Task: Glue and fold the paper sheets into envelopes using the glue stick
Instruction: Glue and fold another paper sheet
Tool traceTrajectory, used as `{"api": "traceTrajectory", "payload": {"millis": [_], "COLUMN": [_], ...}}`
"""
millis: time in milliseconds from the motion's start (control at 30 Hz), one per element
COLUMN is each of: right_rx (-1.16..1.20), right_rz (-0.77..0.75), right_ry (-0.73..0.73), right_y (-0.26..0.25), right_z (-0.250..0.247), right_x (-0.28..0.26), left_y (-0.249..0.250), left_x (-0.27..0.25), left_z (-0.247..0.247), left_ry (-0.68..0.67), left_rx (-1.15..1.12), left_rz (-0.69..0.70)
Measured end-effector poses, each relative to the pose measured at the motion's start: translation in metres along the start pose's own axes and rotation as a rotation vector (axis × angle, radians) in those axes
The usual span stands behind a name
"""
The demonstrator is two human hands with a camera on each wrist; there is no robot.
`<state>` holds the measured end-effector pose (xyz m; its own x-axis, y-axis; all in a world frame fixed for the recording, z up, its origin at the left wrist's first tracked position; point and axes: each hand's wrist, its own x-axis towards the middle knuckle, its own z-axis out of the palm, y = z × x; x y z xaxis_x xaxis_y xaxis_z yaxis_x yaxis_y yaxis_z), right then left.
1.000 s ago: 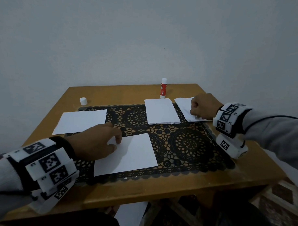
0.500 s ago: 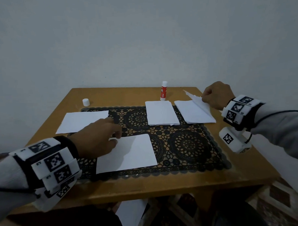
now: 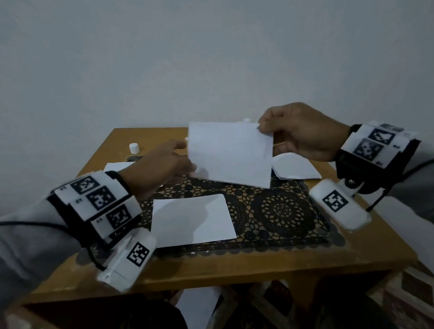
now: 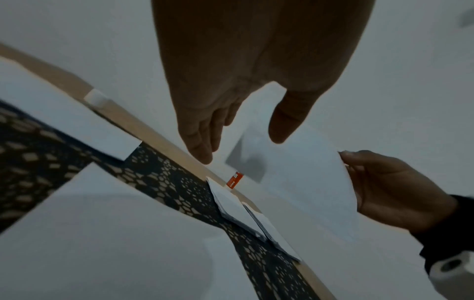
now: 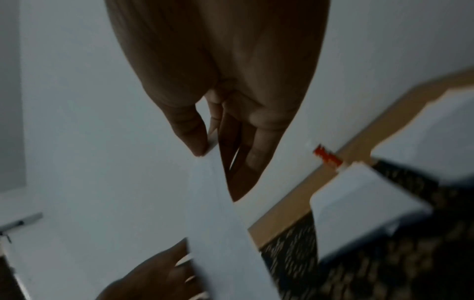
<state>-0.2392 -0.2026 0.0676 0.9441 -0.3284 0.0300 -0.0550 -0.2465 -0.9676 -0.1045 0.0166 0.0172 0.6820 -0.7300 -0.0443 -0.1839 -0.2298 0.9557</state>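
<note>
One thin white paper sheet (image 3: 229,154) hangs above the black lace mat (image 3: 274,211), pinched at its two o'clock corner by the right hand (image 3: 301,132). Light and floppy, it probably wants edge holds; the left hand (image 3: 162,166) reaches spread-fingered toward its nine o'clock edge.

Dim, bluish, grainy throughout; soft shadows lower centre of head view; heavy motion blur and edge stretching in both wrist views.

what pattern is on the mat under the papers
Black lace mat with round medallion openwork, the wooden table showing through; clearest in the head view.
</note>
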Motion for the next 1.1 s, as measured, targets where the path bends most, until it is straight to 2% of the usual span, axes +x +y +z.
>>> {"api": "traceTrajectory", "payload": {"millis": [67, 233, 400, 533, 767, 967, 1100], "right_rx": [0.058, 0.129, 0.048, -0.043, -0.229, -0.42, -0.471], "right_rz": [0.038, 0.209, 0.325, 0.36, 0.427, 0.379, 0.358], "right_ry": [-0.052, -0.052, -0.256, -0.279, -0.296, -0.309, -0.319], "right_y": [0.007, 0.037, 0.057, 0.064, 0.071, 0.077, 0.077], "right_z": [0.015, 0.042, 0.062, 0.073, 0.07, 0.072, 0.074], "right_x": [0.002, 0.007, 0.006, 0.008, 0.012, 0.014, 0.015], "left_y": [-0.001, -0.019, -0.042, -0.053, -0.05, -0.05, -0.052], "left_x": [-0.004, -0.008, -0.011, -0.014, -0.017, -0.018, -0.016], "left_z": [0.0, -0.019, -0.025, -0.028, -0.039, -0.039, -0.04], "left_ry": [-0.01, 0.087, 0.147, 0.188, 0.102, -0.073, -0.119], "left_rx": [-0.113, -0.156, -0.146, -0.131, 0.324, 0.624, 0.687], "left_rz": [-0.023, -0.117, -0.181, -0.245, -0.241, -0.316, -0.336]}}
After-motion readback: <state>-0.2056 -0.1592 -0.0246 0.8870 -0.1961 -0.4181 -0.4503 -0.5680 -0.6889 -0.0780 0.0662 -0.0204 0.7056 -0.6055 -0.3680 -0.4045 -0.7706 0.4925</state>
